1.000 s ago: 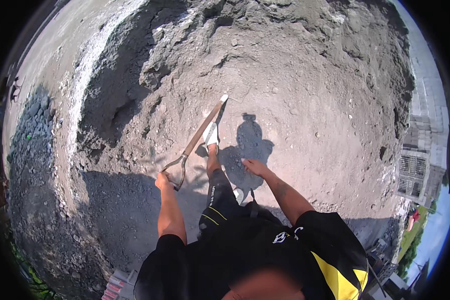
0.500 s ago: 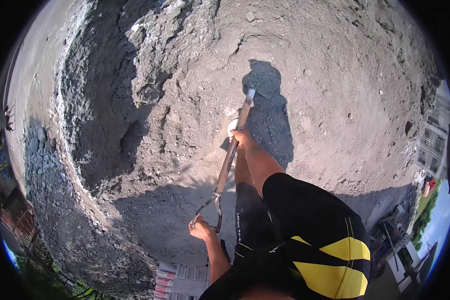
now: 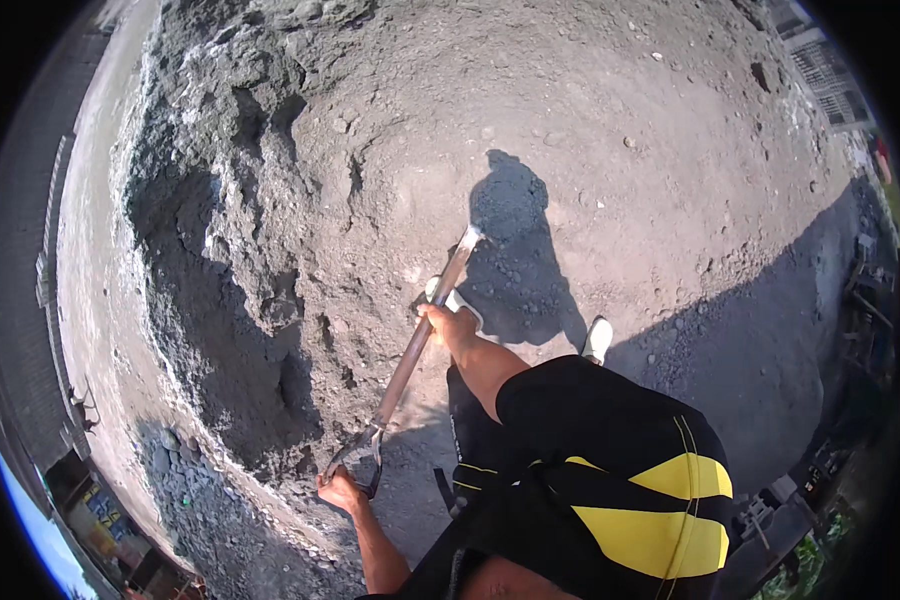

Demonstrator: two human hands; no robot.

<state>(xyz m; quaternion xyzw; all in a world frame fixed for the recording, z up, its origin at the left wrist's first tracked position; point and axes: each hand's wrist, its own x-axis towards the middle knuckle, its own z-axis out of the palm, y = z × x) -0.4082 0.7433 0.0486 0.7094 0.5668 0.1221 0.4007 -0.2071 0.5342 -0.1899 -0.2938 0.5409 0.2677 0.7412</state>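
Observation:
My left hand (image 3: 341, 489) is closed around the forked grip at the near end of a shovel (image 3: 410, 362). Further up, my right hand (image 3: 449, 324) wraps round the brown shaft, which slants away to the right. A pale metal socket shows at the far end. Beyond it the blade lies in a dark shadow (image 3: 530, 285), where grey grit and blade are hard to tell apart. One white shoe (image 3: 466, 308) is partly hidden behind my right hand and the shaft; another white shoe (image 3: 598, 340) stands to the right.
Rough grey soil rises in a crumbly bank (image 3: 260, 300) on the left, with deep hollows. Past it lies a heap of stones (image 3: 185, 475). Blocks and scrap (image 3: 765, 510) stand at the lower right. A grey grid-like structure (image 3: 825, 75) is at the far right.
My hands and the shovel have shifted left and nearer in the picture, both hands keeping hold. The view has turned, and the right-hand shoe has come into sight.

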